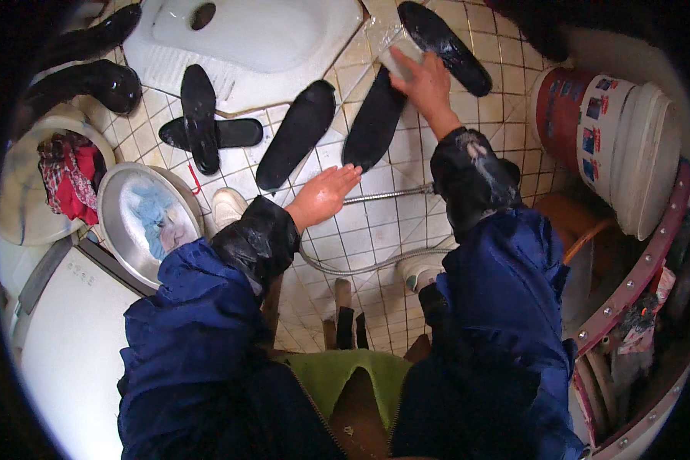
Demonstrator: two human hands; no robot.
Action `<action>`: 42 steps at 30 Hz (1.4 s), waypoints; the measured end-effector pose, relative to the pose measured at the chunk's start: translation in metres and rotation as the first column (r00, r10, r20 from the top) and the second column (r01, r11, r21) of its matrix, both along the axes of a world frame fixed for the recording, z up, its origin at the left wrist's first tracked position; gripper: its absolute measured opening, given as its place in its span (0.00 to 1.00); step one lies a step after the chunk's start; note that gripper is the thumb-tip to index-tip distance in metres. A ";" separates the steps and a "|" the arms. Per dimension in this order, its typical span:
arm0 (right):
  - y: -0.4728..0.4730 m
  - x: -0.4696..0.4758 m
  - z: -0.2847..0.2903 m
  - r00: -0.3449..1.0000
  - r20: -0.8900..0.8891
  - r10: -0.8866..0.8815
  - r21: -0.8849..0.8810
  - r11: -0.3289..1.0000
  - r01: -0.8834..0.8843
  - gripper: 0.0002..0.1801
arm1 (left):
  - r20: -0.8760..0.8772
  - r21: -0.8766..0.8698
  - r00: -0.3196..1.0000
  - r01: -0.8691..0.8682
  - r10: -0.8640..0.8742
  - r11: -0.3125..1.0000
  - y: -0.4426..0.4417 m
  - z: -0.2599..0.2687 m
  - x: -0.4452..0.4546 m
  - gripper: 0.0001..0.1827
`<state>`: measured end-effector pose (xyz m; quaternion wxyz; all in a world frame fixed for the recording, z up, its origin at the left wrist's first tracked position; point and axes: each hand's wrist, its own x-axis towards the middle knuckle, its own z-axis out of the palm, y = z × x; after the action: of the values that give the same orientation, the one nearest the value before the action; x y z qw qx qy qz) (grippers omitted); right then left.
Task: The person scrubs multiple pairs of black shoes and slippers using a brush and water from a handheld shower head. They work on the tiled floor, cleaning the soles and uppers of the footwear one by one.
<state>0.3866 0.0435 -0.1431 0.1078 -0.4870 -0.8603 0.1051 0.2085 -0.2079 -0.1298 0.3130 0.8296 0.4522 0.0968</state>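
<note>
My right hand [428, 86] grips a pale, blurred block-like object [402, 59], perhaps a brush or a bar of soap, at the upper end of a black insole [374, 126]. The fingertips of my left hand [325, 195] rest at the lower end of that same insole, with the fingers stretched out. Another black insole [296, 135] lies to its left, and a wet, shiny one [445, 49] to its upper right. Farther left, one black insole [199, 118] lies across another [241, 133]. All of them are on the tiled floor.
A white squat toilet [276, 75] is set in the floor ahead. At left stand a metal basin [121, 198] with wet cloths and a tub [20, 172] with red clothes. A metal hose [374, 265] curls between my feet. A large plastic bucket [615, 138] lies at right.
</note>
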 end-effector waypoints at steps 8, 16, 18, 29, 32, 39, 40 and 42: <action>-0.023 -0.015 0.000 0.978 -0.120 0.171 -0.037 0.984 -0.176 0.32 | 0.076 0.308 0.697 -0.697 0.713 0.648 0.074 0.016 -0.044 0.18; -0.065 0.063 0.014 0.999 0.013 -0.042 -0.182 0.982 0.043 0.33 | 0.064 -0.397 0.355 -0.848 0.933 0.350 0.100 -0.056 -0.052 0.14; -0.073 0.086 0.016 0.996 0.070 -0.051 -0.071 0.996 0.056 0.33 | 0.112 -0.466 0.392 -0.791 0.913 0.396 0.129 -0.039 -0.030 0.16; -0.161 -0.084 0.032 0.950 -0.300 0.084 -0.376 0.905 -0.199 0.31 | -0.189 0.186 0.941 -0.246 0.280 0.951 -0.004 -0.014 -0.059 0.16; -0.124 -0.076 -0.002 0.970 -0.104 0.220 -0.190 0.953 -0.236 0.31 | -0.352 -0.132 0.922 -0.219 0.161 0.967 0.002 0.002 -0.055 0.30; -0.065 -0.053 0.007 0.997 -0.052 -0.049 -0.082 0.996 0.045 0.32 | -0.311 0.014 0.927 -0.218 0.212 0.976 -0.003 0.005 -0.055 0.41; -0.101 -0.064 0.016 0.999 -0.044 0.028 -0.137 0.990 -0.034 0.34 | -0.325 0.010 0.926 -0.203 0.195 0.979 -0.007 -0.002 -0.057 0.41; -0.147 -0.069 0.006 0.958 -0.117 0.261 -0.206 0.938 -0.280 0.34 | -0.421 -0.153 0.903 -0.163 0.085 0.975 -0.014 -0.009 -0.063 0.42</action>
<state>0.3172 -0.1033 -0.1374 0.0754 -0.3678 -0.8966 0.2348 0.1457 -0.2221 -0.1393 0.2793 0.7681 0.5670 -0.1026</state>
